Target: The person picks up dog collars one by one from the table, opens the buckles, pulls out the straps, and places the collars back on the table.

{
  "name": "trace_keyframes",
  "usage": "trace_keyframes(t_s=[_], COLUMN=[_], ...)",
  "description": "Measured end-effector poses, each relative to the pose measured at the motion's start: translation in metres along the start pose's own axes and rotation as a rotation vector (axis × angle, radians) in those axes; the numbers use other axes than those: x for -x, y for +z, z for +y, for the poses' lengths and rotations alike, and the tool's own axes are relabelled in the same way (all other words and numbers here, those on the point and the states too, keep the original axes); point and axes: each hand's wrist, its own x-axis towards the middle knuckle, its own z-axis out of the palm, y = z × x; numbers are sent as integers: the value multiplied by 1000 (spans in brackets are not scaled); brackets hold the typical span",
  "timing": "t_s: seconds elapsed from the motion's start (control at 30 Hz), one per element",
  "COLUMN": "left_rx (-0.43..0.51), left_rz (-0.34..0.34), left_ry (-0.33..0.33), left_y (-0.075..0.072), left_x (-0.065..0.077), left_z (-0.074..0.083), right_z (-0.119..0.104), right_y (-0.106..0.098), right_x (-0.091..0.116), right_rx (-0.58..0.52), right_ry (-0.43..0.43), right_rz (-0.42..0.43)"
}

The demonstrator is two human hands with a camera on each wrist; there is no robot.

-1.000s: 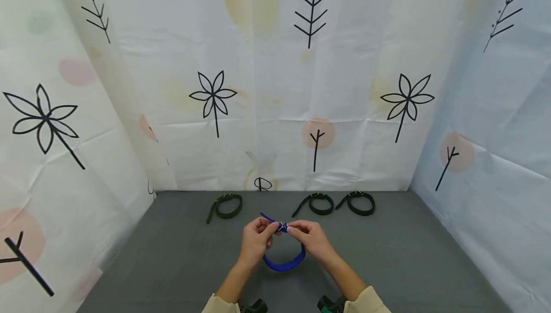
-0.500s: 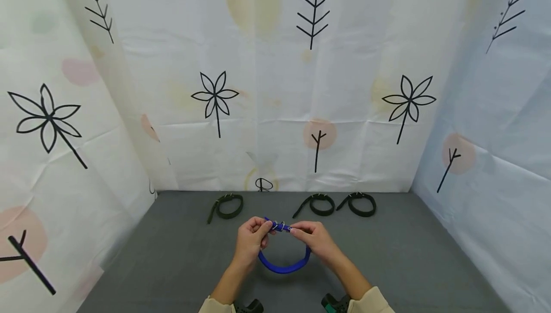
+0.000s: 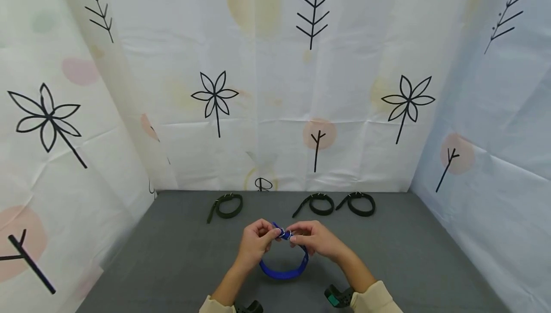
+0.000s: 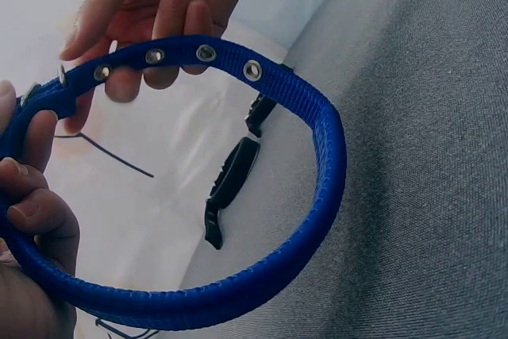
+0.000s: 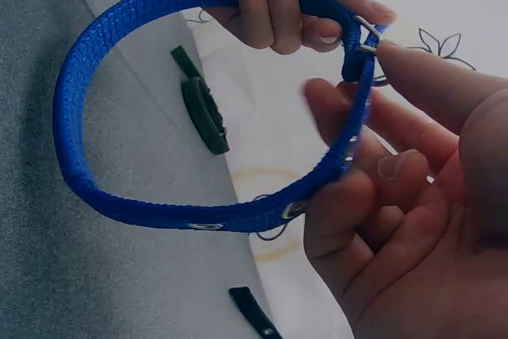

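A blue strap collar (image 3: 283, 274) forms a loop held up over the grey table between both hands. The left hand (image 3: 255, 243) pinches it at the buckle end, where the free tip sticks up. The right hand (image 3: 317, 240) grips the other side of this joint; in the right wrist view its thumb presses at the metal buckle (image 5: 367, 29), with fingers behind the strap. Metal-rimmed eyelets (image 4: 252, 70) line the strap in the left wrist view. Whether the buckle's pin sits in a hole cannot be seen.
Three dark green collars, one left (image 3: 227, 216), one right of centre (image 3: 320, 213) and one further right (image 3: 362, 214), lie coiled along the back of the grey table (image 3: 181, 255). A patterned white cloth (image 3: 275, 88) rises behind and at both sides.
Both hands have shifted slightly toward the person with the collar. The right thumb and fingers have moved from pinching the strap to the metal buckle area, and the right wrist has turned.
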Motion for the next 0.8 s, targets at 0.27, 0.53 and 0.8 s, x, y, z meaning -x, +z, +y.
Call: trace_keyframes(t_s=[0.27,0.53,0.8], left_rx=[-8,29,13], left_rz=[-38,-73,-240], left_ry=[35,63,-4], left_y=[-3,-5,-17], left_x=[1,2,-3], left_z=[2,3,6], right_z=[-1,2,1], right_y=[4,4,1], right_x=[0,-1,3], right_rx=[-3,76,98], right_ry=[-22,-122,-194], right_rz=[9,32,63])
